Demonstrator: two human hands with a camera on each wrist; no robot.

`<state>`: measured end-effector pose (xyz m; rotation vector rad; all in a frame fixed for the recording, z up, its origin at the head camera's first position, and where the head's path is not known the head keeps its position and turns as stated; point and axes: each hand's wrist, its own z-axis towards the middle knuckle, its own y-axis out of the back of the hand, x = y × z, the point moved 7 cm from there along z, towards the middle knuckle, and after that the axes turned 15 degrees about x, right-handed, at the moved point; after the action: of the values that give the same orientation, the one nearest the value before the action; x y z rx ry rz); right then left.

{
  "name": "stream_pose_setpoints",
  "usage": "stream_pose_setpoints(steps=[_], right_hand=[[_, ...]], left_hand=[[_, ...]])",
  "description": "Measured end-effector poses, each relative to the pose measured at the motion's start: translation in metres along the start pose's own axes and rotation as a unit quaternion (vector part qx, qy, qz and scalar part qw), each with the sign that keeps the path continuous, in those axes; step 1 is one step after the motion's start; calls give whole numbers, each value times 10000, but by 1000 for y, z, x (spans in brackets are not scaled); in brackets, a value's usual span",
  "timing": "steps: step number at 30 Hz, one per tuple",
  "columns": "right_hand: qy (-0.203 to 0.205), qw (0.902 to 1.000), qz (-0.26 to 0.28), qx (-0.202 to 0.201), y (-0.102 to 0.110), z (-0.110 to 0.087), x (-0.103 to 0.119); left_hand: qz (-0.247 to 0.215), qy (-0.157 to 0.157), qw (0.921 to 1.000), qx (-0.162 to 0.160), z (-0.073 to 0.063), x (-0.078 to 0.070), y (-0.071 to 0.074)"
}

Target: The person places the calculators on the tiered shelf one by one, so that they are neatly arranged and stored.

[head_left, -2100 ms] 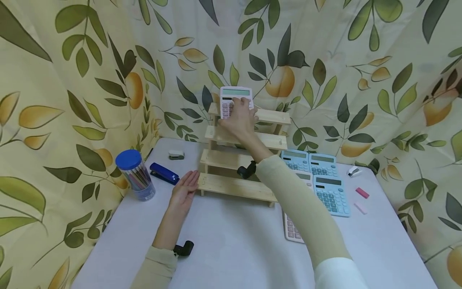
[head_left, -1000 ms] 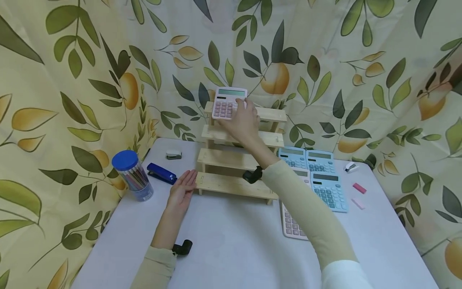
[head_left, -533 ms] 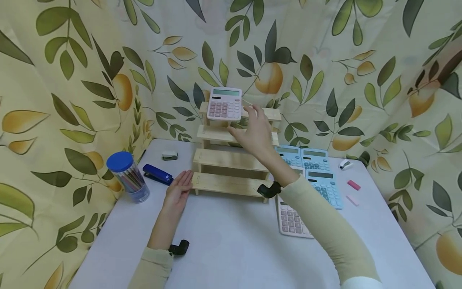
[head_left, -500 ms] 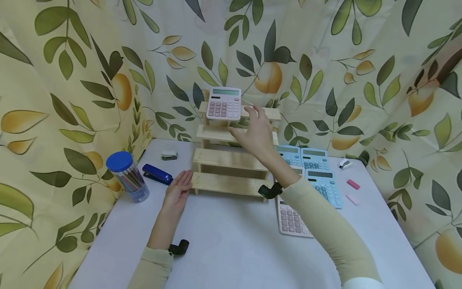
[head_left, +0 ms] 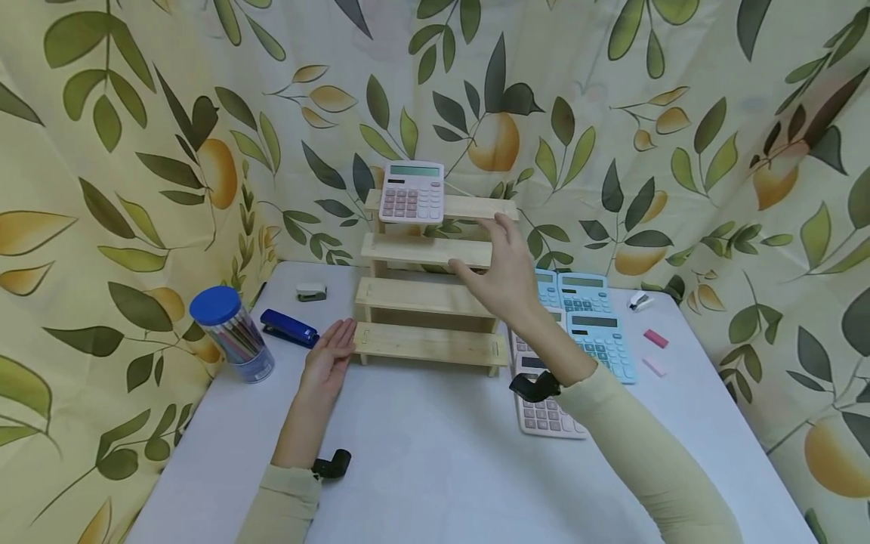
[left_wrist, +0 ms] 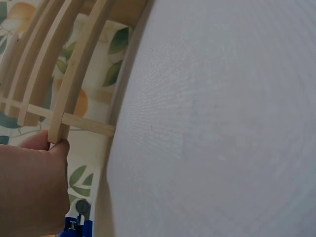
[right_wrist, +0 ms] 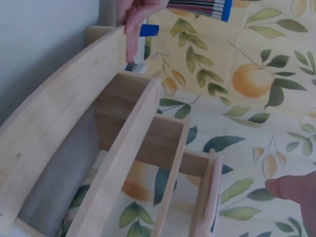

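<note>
A white calculator with pink keys [head_left: 411,193] leans upright at the left end of the top step of a wooden tiered stand [head_left: 428,344]. My right hand [head_left: 503,276] hovers in front of the stand's right side, thumb and fingers spread, holding nothing. At the left end of the bottom step, my left hand [head_left: 328,359] rests its straight fingers against the wood; the left wrist view shows that hand touching the step's end [left_wrist: 58,133]. In the right wrist view the calculator [right_wrist: 213,197] appears edge-on, apart from the right fingertip [right_wrist: 276,187].
Blue calculators [head_left: 601,340] and pink-keyed ones [head_left: 552,415] lie right of the stand, partly behind my right arm. Two pink erasers [head_left: 655,338] and a small white item [head_left: 639,301] lie farther right. Left are a blue stapler [head_left: 288,327], a small stapler [head_left: 311,292] and a blue-lidded pencil jar [head_left: 231,332].
My right hand has let go of the calculator on the top step and drawn back right and down. The calculator stays there, tilted back more than before. My left hand keeps its place.
</note>
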<state>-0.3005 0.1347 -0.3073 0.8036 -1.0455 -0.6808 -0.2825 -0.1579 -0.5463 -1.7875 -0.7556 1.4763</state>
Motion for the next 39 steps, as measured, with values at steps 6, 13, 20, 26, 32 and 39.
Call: stream_pose_setpoints(steps=[6,13,20,26,32,39], right_hand=[[135,9997,-103,-152,9,-17,-3],[123,9998,-38,-133,14,-37,-16],[-98,9999,-89,-26,12,-60,-34],[-66,9998,-175,20,6,-78,-44],[-214,9994,-202,156,1,-97,-55],[-511,9975,-254,414,-7,-121,-75]], left_hand=[[-58,10,10000,15,2,1,2],[-87,-1,10000,-1,2,1,3],[-1,47,10000,-12,2,1,2],[-99,54,9999,-8,1,0,3],[-171,60,9998,9,1,0,2],[-252,91,9996,34,1,1,0]])
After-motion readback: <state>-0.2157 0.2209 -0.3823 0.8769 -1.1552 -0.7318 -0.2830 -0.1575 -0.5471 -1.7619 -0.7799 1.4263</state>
